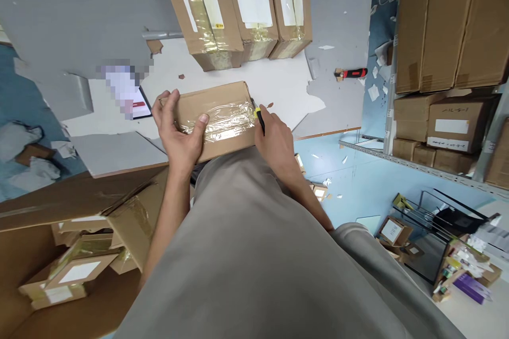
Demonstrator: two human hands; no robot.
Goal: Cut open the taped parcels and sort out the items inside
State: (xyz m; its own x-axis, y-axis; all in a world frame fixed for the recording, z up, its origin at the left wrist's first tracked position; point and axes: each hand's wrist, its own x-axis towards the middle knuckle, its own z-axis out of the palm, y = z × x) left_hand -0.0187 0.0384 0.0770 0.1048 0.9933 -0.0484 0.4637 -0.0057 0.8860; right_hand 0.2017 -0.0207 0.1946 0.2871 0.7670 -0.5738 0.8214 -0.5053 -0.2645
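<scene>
A small cardboard box (222,99) with clear packing tape over its top lies at the near edge of the worktable. My left hand (177,130) grips its left end, thumb on the taped face and fingers around the far corner. In my right hand (274,140) is a yellow-and-black utility knife (260,118), its tip against the box's right end. How far the blade goes in is hidden. Beyond the box stand three taped cartons (254,5) with white labels. A phone (139,106), partly blurred out, lies left of my left hand.
A red-and-black handled tool (352,73) lies on the grey table (338,21) at right. Below left, a large open carton (131,222) holds several small boxes (79,270). Shelving (397,161) with stacked cartons (445,26) stands at right. Paper scraps litter the blue floor (338,185).
</scene>
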